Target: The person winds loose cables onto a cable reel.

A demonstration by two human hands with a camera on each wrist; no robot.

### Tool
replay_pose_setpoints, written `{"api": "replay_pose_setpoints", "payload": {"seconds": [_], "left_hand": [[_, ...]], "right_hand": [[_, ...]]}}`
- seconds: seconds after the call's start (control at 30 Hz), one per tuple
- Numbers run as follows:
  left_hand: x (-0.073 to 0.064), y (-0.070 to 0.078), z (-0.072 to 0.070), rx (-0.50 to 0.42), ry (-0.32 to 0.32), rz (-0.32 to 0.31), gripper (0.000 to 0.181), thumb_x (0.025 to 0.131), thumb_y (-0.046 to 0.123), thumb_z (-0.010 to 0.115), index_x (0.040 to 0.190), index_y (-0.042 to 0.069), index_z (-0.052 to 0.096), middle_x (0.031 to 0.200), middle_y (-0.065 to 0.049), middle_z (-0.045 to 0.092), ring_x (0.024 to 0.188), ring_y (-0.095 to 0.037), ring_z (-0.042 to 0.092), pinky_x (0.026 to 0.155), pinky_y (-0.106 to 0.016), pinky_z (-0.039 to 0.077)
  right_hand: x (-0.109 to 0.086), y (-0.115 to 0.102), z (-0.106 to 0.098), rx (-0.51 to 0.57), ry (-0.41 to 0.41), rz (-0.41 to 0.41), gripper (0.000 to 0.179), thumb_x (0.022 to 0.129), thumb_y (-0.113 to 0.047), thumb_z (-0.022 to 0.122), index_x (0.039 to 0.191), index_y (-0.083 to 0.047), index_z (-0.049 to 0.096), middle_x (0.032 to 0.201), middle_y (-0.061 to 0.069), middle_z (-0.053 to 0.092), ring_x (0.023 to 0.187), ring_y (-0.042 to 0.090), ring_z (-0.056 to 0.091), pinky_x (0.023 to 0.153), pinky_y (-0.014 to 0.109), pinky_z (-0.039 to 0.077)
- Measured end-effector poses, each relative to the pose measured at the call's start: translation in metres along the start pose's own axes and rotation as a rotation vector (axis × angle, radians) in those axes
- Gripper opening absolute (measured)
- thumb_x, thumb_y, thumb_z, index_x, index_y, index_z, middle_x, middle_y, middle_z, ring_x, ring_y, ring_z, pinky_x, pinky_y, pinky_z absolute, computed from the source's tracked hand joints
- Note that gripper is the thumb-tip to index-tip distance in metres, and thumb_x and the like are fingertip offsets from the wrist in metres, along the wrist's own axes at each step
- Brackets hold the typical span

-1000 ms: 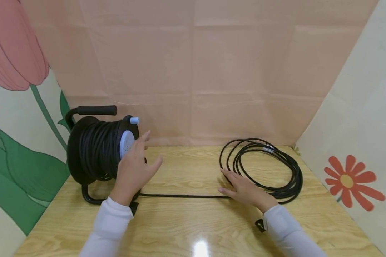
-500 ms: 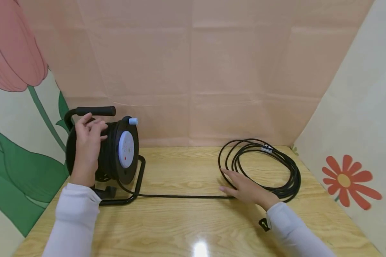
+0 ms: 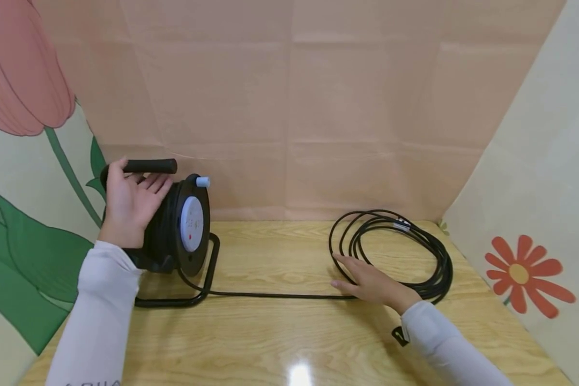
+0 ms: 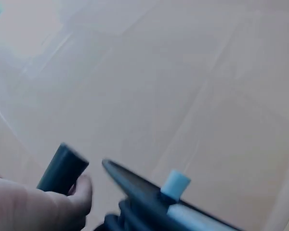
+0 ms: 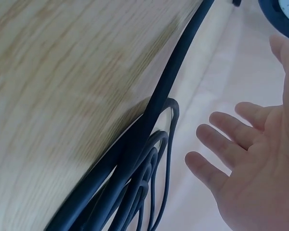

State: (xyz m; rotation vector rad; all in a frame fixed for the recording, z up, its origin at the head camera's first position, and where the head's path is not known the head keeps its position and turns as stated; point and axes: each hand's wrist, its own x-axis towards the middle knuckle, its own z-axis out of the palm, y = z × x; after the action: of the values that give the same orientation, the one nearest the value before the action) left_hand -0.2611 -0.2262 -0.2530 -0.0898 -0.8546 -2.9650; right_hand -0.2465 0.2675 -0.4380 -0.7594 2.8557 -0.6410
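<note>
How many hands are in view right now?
2: the left hand is at the handle of the cable reel, and the right hand is at the near side of the loose cable coil.

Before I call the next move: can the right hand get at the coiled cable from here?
Most likely yes. The right hand hangs over the near left part of the coiled cable, fingers spread and holding nothing, and the right wrist view shows nothing in the way.
</note>
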Motion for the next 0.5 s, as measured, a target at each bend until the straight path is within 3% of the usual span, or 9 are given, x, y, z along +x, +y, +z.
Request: {"api": "replay_pose_setpoints", "payload": {"seconds": [0.07,0.17,0.23,0.33,0.4,0.5], "left_hand": [[0.01,0.0,0.005,-0.129,0.047,-0.001,0.069,0.103,0.042,0.05,0.157,0.03,0.008,0.158,-0.001,0.02,0.143,-0.02,0.027,0.116,-0.035,0.029],[0.022,-0.002,0.014,-0.312,0.131,0.058,0.062,0.102,0.036,0.055,0.15,0.038,0.015,0.142,-0.004,0.036,0.13,-0.022,0.042,0.108,-0.037,0.038],[0.028,-0.004,0.02,-0.439,0.185,0.102,0.049,0.1,0.03,0.059,0.139,0.035,0.029,0.128,-0.007,0.046,0.117,-0.022,0.052,0.101,-0.037,0.045],[0.037,-0.007,0.028,-0.573,0.25,0.163,0.021,0.101,0.025,0.058,0.116,0.022,0.044,0.108,-0.008,0.054,0.093,-0.023,0.059,0.087,-0.035,0.052],[0.041,-0.01,0.032,-0.601,0.28,0.185,0.016,0.104,0.025,0.054,0.1,0.013,0.044,0.092,-0.007,0.056,0.08,-0.022,0.058,0.076,-0.033,0.052],[0.045,-0.014,0.036,-0.555,0.308,0.23,0.033,0.108,0.029,0.046,0.084,0.007,0.044,0.072,-0.008,0.05,0.063,-0.023,0.05,0.061,-0.035,0.045]], "right_hand": [[-0.001,0.001,0.0,-0.009,-0.002,0.0,0.085,0.097,-0.064,0.051,0.159,-0.012,0.024,0.159,0.018,0.03,0.144,0.043,0.028,0.11,0.066,0.027],[-0.002,0.001,-0.002,-0.013,-0.001,-0.011,0.084,0.098,-0.061,0.052,0.159,-0.01,0.026,0.158,0.02,0.031,0.143,0.043,0.03,0.109,0.066,0.028],[-0.002,0.001,-0.002,-0.016,-0.001,-0.016,0.084,0.098,-0.061,0.051,0.159,-0.009,0.026,0.158,0.021,0.031,0.143,0.043,0.03,0.109,0.066,0.028],[-0.001,0.002,-0.004,-0.011,-0.009,-0.017,0.084,0.098,-0.062,0.05,0.159,-0.01,0.025,0.159,0.019,0.03,0.144,0.043,0.029,0.11,0.065,0.028],[-0.001,0.002,-0.004,-0.009,-0.016,-0.019,0.084,0.098,-0.062,0.05,0.159,-0.011,0.025,0.159,0.018,0.03,0.144,0.042,0.029,0.111,0.064,0.027],[0.0,0.003,-0.005,-0.012,-0.016,-0.029,0.083,0.098,-0.061,0.051,0.159,-0.012,0.025,0.159,0.016,0.03,0.144,0.042,0.029,0.111,0.064,0.028]]}}
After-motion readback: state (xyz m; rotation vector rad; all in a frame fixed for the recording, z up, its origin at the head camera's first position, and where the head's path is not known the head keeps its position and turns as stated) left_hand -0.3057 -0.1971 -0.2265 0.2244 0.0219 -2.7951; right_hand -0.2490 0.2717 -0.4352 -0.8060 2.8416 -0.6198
